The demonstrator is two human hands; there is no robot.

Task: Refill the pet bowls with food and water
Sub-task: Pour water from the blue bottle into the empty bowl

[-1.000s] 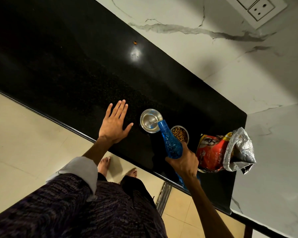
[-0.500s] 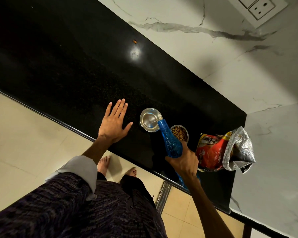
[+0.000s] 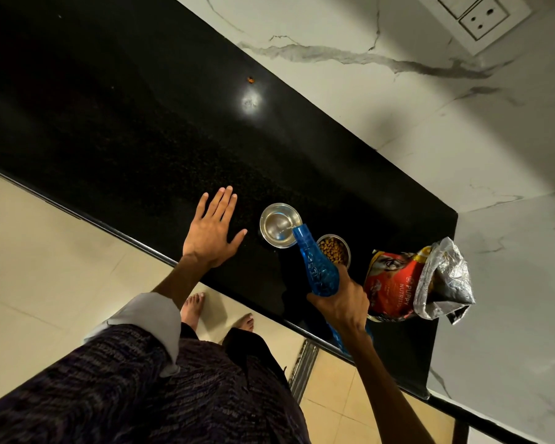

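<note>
On the black counter (image 3: 135,129), near its front edge, the right hand (image 3: 342,304) is wrapped around the body of a blue plastic bottle (image 3: 318,267), tilted with its mouth over the rim of a steel bowl (image 3: 279,224); a thin stream of water falls into it. Just beside that bowl, toward the counter's right end, a second steel bowl (image 3: 334,249) holds brown kibble. A red puppy-food bag (image 3: 407,280), its foil top open and crumpled, lies by the right corner. The left hand (image 3: 212,235) rests flat, fingers spread, gripping nothing.
</note>
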